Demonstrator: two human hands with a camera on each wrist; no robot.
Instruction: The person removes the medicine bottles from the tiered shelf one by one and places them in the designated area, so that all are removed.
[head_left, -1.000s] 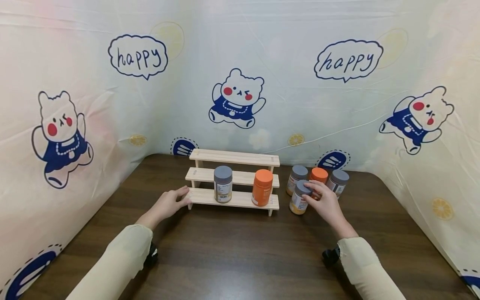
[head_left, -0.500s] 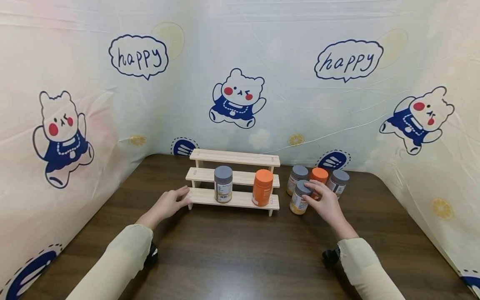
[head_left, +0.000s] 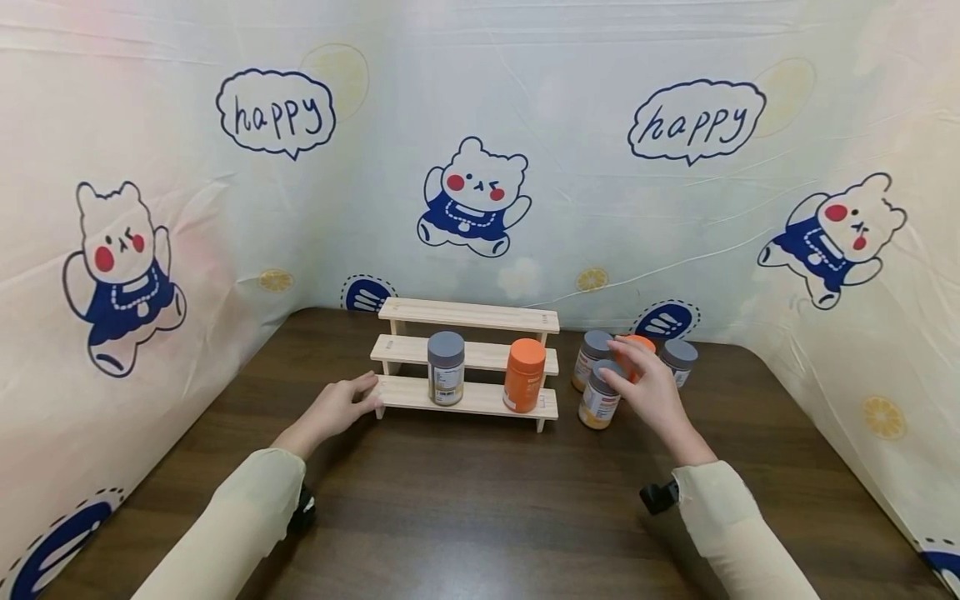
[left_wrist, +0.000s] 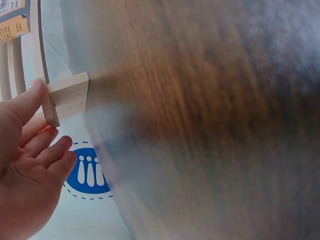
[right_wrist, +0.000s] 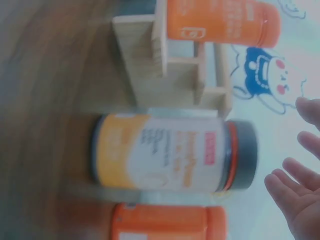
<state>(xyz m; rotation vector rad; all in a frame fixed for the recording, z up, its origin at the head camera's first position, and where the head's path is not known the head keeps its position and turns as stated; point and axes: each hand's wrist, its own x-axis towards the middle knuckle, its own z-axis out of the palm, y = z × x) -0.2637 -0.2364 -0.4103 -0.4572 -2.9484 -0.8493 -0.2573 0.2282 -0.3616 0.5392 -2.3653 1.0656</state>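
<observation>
My left hand point(head_left: 341, 410) holds the left end of the wooden tiered rack's point(head_left: 468, 314) lowest step; in the left wrist view the thumb lies on the board, fingertips at its edge. On that step stand a grey-lidded jar point(head_left: 446, 371) and an orange jar point(head_left: 525, 377). Right of the rack, my right hand point(head_left: 651, 392) hovers with spread fingers over a front grey-lidded jar point(head_left: 600, 400). The right wrist view shows these fingers point(right_wrist: 287, 192) apart from a grey-lidded jar's lid point(right_wrist: 243, 155). Behind are two grey-lidded jars point(head_left: 592, 358) and an orange jar point(head_left: 641, 342), partly hidden by the hand.
The dark wooden table point(head_left: 480, 500) carries everything. A patterned cloth backdrop point(head_left: 480, 100) rises close behind the rack and along both sides. Jars in the right cluster stand tightly together.
My right hand has let go of the front grey-lidded jar; its fingers have lifted and spread slightly up and back. The jar stays standing. The left hand has not visibly moved.
</observation>
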